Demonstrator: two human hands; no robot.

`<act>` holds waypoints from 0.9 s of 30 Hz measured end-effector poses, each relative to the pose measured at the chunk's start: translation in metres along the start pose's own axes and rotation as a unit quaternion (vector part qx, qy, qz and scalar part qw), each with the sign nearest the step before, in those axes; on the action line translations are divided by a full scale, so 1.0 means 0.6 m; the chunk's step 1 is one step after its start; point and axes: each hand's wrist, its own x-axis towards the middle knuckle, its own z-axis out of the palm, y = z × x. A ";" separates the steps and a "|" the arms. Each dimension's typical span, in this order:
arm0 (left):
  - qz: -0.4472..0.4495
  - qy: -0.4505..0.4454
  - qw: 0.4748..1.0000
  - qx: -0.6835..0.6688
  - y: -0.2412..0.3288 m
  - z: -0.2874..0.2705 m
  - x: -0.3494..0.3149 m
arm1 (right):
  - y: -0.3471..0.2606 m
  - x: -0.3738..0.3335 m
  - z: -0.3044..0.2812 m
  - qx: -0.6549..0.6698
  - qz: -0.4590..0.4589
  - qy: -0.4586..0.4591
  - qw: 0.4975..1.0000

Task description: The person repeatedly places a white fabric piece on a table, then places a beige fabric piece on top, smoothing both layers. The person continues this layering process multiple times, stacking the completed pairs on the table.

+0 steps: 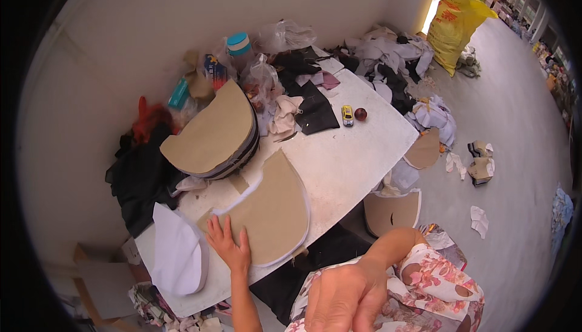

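My left hand [229, 245] lies with fingers spread on the left end of a tan curved board [276, 211] edged in white. The board rests on the white table near its front edge. Close to the camera and over my lap, my right hand [347, 295] is raised with its fingers curled downward. Whatever it may hold is hidden below the picture's lower edge. Left of my left hand lies a folded piece of white cloth [179, 253]. Behind the board stands a stack of similar tan curved pieces [212, 129] with dark edges.
On the white table [364, 144] are a yellow toy car [347, 116], a dark red ball [361, 114] and black cloth [318, 111]. Plastic bags and a blue-lidded container [239, 44] crowd the wall side. Fabric scraps [388, 53] and a yellow sack [454, 32] stand beyond.
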 end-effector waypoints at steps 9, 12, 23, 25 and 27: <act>0.009 0.012 1.000 0.006 -0.011 0.001 -0.003 | -0.001 -0.002 0.007 0.017 0.043 0.003 0.999; 0.014 0.011 1.000 0.003 -0.002 0.008 0.006 | -0.010 -0.005 0.006 -0.010 0.054 0.007 0.998; 0.016 0.005 1.000 0.006 -0.016 0.009 -0.003 | -0.015 -0.153 -0.036 0.057 0.096 0.357 0.927; 0.010 0.002 1.000 0.005 -0.013 0.009 -0.003 | -0.022 -0.182 -0.061 0.022 0.082 0.386 0.918; 0.017 0.005 1.000 0.008 -0.012 0.010 -0.003 | -0.026 -0.206 -0.076 -0.001 0.070 0.432 0.899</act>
